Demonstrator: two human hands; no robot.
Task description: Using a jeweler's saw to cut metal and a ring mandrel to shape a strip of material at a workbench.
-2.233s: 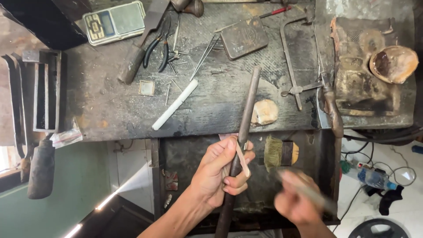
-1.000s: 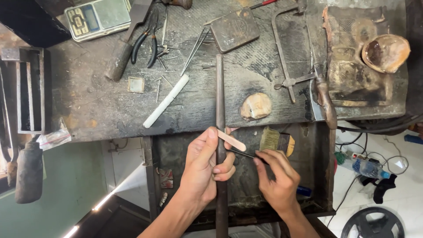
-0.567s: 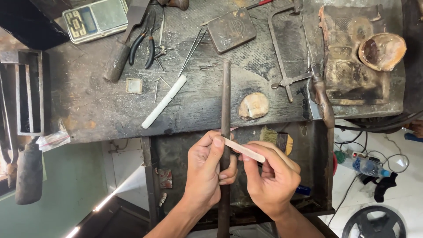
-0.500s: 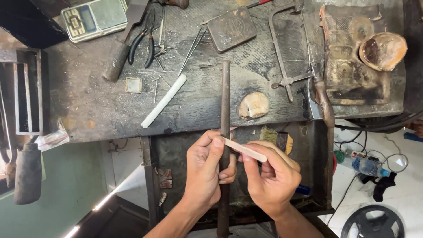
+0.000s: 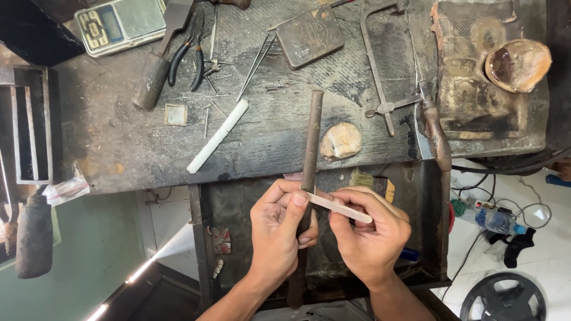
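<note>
Where rod [image 5: 310, 148] crosses bench [image 5: 119, 148]: clutter

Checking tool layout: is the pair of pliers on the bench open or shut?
Open. The dark-handled pliers lie flat on the workbench near the digital scale, with the two handles spread apart; the jaws are too cluttered to judge.

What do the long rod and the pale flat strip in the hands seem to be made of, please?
The long rod looks like iron or steel: dark, brown and rust-mottled, with a dull, rough finish. The pale flat strip, pinched between the left hand and right hand, looks like light metal, perhaps silver, matte and smooth; plastic or bone cannot be ruled out.
</note>
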